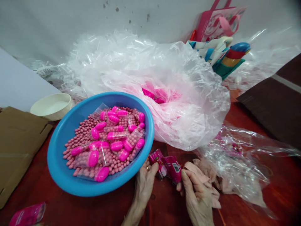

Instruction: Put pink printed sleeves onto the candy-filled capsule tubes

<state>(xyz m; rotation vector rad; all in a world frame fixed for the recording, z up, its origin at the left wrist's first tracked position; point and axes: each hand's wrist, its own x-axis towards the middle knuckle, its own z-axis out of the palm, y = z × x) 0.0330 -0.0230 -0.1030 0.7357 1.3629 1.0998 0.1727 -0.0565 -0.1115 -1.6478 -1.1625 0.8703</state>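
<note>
Just in front of the blue basin (56, 175), my left hand (144, 180) has its thumb and fingers closed on the edge of a pink printed packet (159, 161). A second pink packet (174, 169), showing a white barcode, is pinched at its right edge between the thumb and fingers of my right hand (198, 191). The two packets lie side by side, nearly touching. Clear tubes with bright pink caps (117, 135) lie in the basin on a bed of small pink balls (80, 135). Many tubes have pink balls inside.
Behind the basin spreads a large clear plastic bag (188, 119) with pink pieces inside. A pale cloth (199, 172) and crumpled clear film (240, 169) lie right. Another pink packet (28, 215) is at lower left. A cream bowl (51, 106) and cardboard box (18, 150) stand left.
</note>
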